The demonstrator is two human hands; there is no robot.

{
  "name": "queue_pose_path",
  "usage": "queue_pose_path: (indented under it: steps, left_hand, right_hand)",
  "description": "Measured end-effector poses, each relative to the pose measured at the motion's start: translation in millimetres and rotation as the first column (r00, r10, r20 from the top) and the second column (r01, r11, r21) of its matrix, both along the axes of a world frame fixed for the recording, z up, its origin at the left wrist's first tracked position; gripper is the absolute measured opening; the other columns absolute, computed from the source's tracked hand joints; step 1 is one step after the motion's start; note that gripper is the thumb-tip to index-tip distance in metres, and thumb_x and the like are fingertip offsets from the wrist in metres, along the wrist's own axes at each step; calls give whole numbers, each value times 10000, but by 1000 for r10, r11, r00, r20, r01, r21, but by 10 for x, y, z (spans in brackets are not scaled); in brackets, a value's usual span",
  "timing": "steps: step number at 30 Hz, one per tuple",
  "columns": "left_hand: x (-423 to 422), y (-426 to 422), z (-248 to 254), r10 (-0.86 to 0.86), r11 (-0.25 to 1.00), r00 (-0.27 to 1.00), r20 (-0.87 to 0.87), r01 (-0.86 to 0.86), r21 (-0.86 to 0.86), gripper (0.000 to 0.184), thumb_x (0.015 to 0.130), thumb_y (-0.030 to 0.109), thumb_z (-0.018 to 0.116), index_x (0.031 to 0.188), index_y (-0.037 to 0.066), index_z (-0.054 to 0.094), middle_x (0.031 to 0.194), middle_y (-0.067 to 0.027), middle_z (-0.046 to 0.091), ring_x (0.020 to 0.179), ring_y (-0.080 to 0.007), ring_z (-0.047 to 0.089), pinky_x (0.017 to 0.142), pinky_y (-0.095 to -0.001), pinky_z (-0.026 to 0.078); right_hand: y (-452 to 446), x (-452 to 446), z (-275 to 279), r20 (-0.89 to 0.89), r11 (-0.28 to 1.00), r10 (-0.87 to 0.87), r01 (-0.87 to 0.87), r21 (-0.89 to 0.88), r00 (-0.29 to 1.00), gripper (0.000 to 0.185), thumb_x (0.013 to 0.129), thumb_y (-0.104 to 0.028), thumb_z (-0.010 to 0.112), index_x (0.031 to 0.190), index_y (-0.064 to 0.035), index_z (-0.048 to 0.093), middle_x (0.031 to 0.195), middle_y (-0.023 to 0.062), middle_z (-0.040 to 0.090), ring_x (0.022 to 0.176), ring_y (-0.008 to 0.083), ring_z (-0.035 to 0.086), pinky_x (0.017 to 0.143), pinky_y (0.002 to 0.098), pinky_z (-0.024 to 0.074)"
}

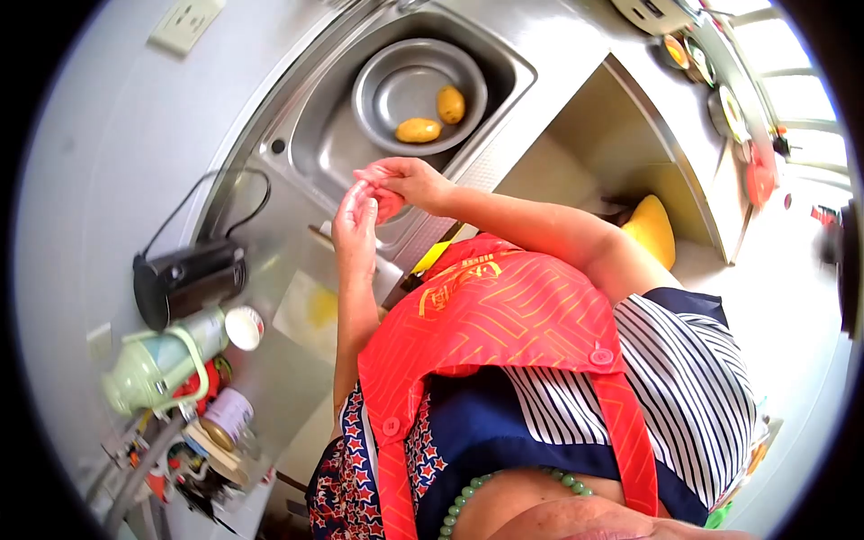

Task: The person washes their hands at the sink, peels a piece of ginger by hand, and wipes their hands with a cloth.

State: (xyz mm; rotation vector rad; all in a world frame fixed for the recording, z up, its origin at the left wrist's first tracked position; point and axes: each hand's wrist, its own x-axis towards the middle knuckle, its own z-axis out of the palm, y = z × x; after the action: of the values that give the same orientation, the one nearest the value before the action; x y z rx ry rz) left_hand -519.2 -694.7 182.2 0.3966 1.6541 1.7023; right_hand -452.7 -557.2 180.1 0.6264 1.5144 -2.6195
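My left hand (356, 225) is raised beside the near left corner of the steel sink (328, 148), its fingers extended upward and its thumb apart. My right hand (412, 183) reaches across from the right, its fingers closed around the fingertips of my left hand. No object shows between them, though the overlapping fingers hide part of the contact. Just beyond the hands, a round metal basin (391, 88) sits in the sink. Inside it lie two yellow, potato-like pieces, one (418, 130) nearer and the other (451, 104) farther right.
At the left are a black kettle (191, 281), a pale green thermos (162, 360), a paper cup (244, 328) and a lidded jar (227, 418). A wall socket (186, 24) is upper left. Right of the sink, an open recess under the counter holds a yellow object (652, 231).
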Motion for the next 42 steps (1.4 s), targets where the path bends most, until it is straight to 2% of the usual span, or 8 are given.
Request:
queue_pose_path:
  steps: [2,5,9,20,25,28,33,42]
  left_hand:
    - [77,229,-85,-89,993,995,46,85,77,358,897,24,475,1252,-14,453,1211,-101,521,1030,-163,549,836,-281,475]
    - [370,639,-25,-164,985,881,-444,127,-114,366,894,42,509,1258,53,466,1231,-57,502,1099,-170,504,878,-328,460]
    - [593,1136,-78,-285,959,824,489,250,136,358,903,87,534,1252,64,459,1167,-41,531,1029,-169,549,847,-312,477]
    - [1834,2650,-456,-361,932,828,429,314,179,129,883,11,505,1010,25,523,1005,-89,589,922,-180,582,825,-307,497]
    - [2098,3291,-52,-348,933,667,659,314,175,119,897,46,479,1013,36,505,1035,-114,578,937,-201,575,843,-341,496]
    - [2212,3438,41,-436,890,574,693,390,238,142,906,69,465,1035,27,505,1031,-111,581,900,-185,577,817,-327,497]
    - [2555,3962,175,-624,762,483,614,548,344,219,918,83,454,1116,1,502,1077,-115,581,954,-192,578,826,-317,492]
    - [2928,5264,376,-718,668,554,420,718,195,521,842,36,608,1303,76,369,1279,-127,405,1144,-203,484,883,-332,491]
  right_hand:
    - [233,254,-67,-39,991,-119,116,-73,992,290,940,-167,503,1194,-31,540,913,44,623,673,133,613,621,271,542]
    - [576,643,-135,-38,945,-285,274,-180,958,247,934,-99,489,1163,-31,551,972,66,606,774,144,620,647,288,554]
    - [970,1107,40,-71,917,-379,365,-158,922,243,926,-102,506,1154,-33,553,997,49,610,870,117,598,708,281,538]
    - [2363,2708,-95,38,655,-464,313,688,885,426,847,-206,623,1230,-49,523,1105,81,609,991,135,575,853,277,467]
    - [2770,3087,107,41,888,-454,449,100,890,638,801,-301,681,1330,-50,429,1265,99,521,1127,223,526,943,308,425]
    - [2833,3202,227,-19,777,-348,300,554,937,614,847,-272,649,1342,-15,392,1398,89,386,1256,175,393,1011,306,361]
    - [3128,3477,413,31,640,-619,481,600,785,424,793,-184,687,1170,-24,579,1155,75,617,1057,125,558,929,269,436]
    - [4149,4088,423,76,552,-753,563,615,654,376,739,-193,697,1077,-41,630,909,84,679,844,121,630,783,271,496]
